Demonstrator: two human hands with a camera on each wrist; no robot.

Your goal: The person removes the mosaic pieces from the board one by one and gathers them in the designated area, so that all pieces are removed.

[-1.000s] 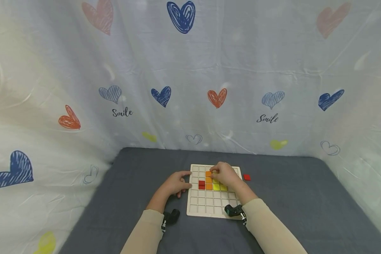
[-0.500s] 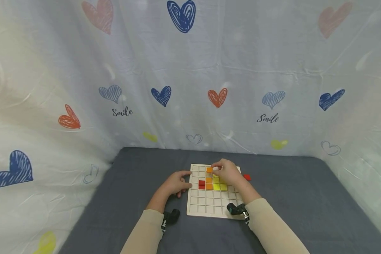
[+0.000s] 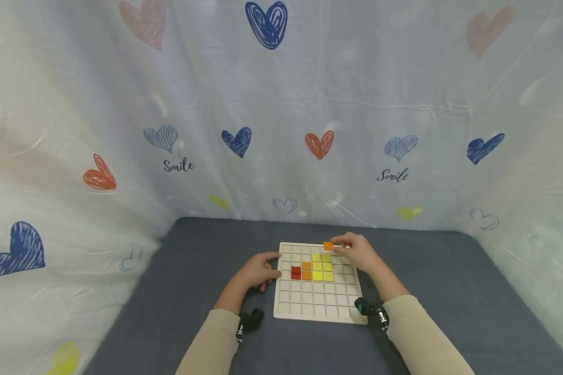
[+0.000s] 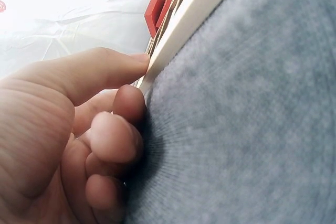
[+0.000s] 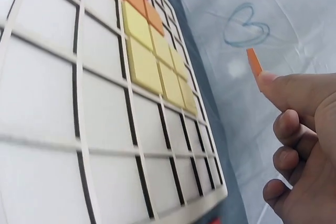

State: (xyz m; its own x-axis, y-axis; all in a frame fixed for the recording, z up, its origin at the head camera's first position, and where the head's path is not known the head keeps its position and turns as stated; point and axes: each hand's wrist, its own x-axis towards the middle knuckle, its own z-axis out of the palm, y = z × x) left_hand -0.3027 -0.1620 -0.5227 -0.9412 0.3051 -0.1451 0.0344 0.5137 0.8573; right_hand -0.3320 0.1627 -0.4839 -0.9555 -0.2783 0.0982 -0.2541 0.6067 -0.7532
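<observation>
In the head view, my right hand (image 3: 360,253) pinches an orange square tile (image 3: 328,246) between thumb and index finger, raised above the far edge of the board. That tile (image 5: 254,62) stands edge-on at the thumb tip in the right wrist view. Below it lies a pale gridded board (image 3: 319,311) with several yellow tiles (image 3: 317,266), two orange tiles (image 3: 306,266) and red tiles (image 3: 296,270) in its cells. My left hand (image 3: 256,269) touches the board's left edge with thumb and index finger. One red tile (image 4: 155,12) stands tilted up in the left wrist view.
A dark grey cloth (image 3: 206,245) covers the table. Behind and beside it hangs a pale curtain (image 3: 281,114) with printed hearts. A bit of red (image 5: 214,221) shows past the board's corner in the right wrist view.
My right hand has lifted an orange tile from the top of the orange column and carried it right, toward the board's far edge. The left hand has stayed at the left edge.
</observation>
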